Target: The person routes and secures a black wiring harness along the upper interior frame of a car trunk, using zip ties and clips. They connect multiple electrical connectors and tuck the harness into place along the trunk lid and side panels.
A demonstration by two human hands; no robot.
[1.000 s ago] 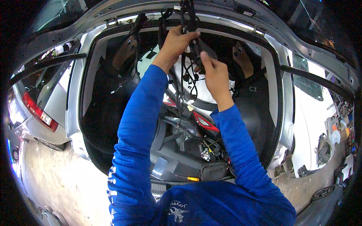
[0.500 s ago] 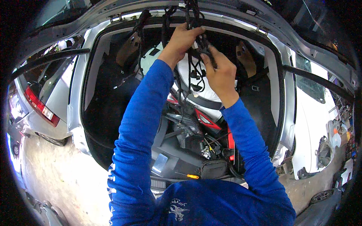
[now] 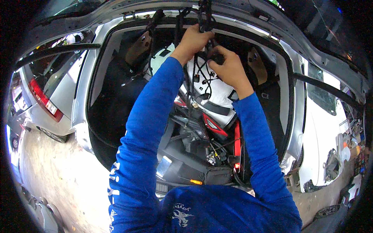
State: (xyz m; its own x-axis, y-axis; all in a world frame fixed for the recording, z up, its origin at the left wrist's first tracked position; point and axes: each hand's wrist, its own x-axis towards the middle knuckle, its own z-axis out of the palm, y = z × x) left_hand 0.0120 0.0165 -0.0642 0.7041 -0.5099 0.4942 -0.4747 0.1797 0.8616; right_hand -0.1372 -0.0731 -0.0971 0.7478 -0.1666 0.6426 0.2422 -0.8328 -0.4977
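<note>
Black wire harnesses (image 3: 156, 17) hang from the raised tailgate (image 3: 264, 17) over the open trunk of a silver car. My left hand (image 3: 194, 40) grips the thickest bundle near the top, just below the tailgate's edge. Below and right of it, my right hand (image 3: 229, 66) is closed with thumb and index finger on the same bundle; part of what it grips is hidden. Looped wires with dark connectors dangle between my hands over white panels (image 3: 219, 89) in the trunk. Lower down lie red tail lamps (image 3: 214, 128) among black parts.
A yellow-handled screwdriver (image 3: 196, 181), a black pouch (image 3: 218, 174) and a phone-like slab (image 3: 164, 166) lie at the trunk's near edge. A silver car (image 3: 56, 91) stands left, a white car (image 3: 318, 132) right. Tailgate struts (image 3: 322, 83) slope down either side.
Both hands have risen slightly and shifted right with the harness. My right fingers have curled further round the bundle. The view has shifted a little, with more red parts showing at the right.
</note>
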